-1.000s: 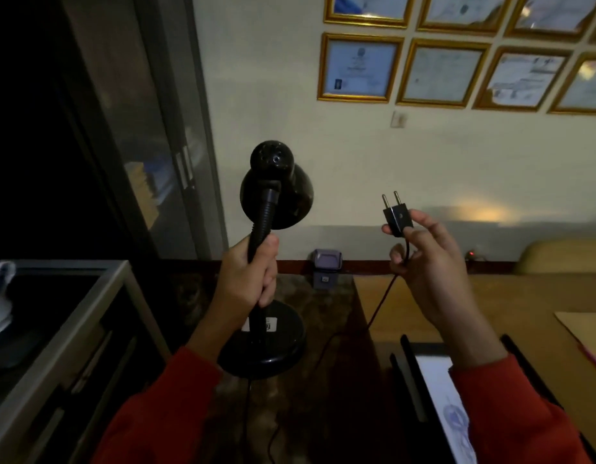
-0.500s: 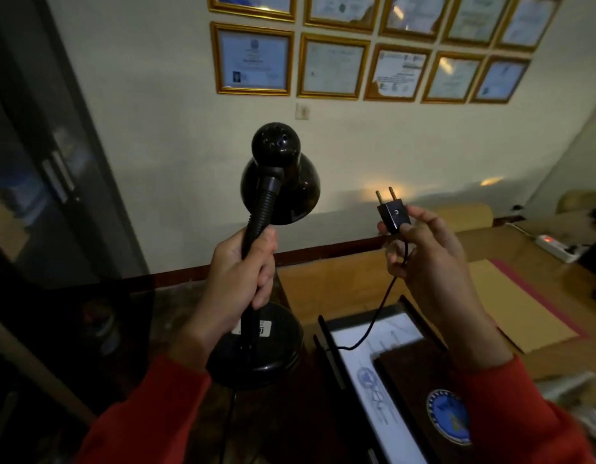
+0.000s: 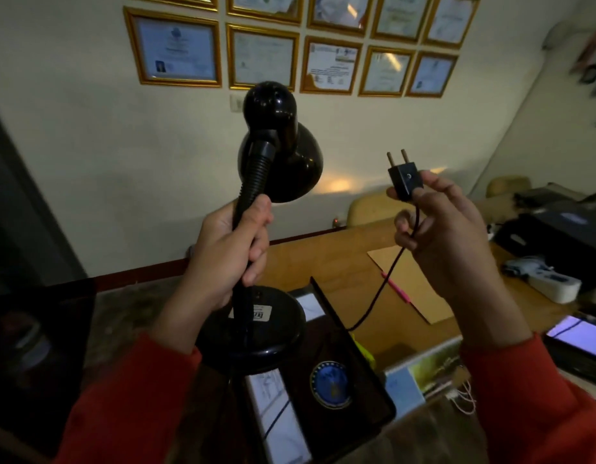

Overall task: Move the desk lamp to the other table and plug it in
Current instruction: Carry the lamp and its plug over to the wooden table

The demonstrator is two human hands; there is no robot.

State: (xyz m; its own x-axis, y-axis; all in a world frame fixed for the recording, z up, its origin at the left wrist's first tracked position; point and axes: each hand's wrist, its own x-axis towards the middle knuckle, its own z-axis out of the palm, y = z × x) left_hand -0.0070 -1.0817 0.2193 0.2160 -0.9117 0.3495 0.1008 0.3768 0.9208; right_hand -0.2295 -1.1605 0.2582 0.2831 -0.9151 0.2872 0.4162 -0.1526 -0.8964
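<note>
The left hand (image 3: 228, 256) is wrapped tight around the ribbed neck of the black desk lamp (image 3: 269, 169), holding it upright in the air above a dark desk (image 3: 129, 316). Its round base (image 3: 253, 336) hangs just below the fist. To the right, the right hand (image 3: 447, 242) pinches the plug (image 3: 405, 177), prongs up, between thumb and fingertips. The cord (image 3: 380, 293) droops over the wooden table (image 3: 383, 329), apparently back towards the base.

We see the lamp (image 3: 276, 169) at ten o'clock, the left hand (image 3: 228, 252) around its neck, its base (image 3: 256, 333) above a folder (image 3: 340, 383). At two o'clock the right hand (image 3: 450, 236) pinches the plug (image 3: 405, 177), prongs up. The surface (image 3: 330, 262) lies behind, a wall of frames (image 3: 263, 56) at twelve.
</note>
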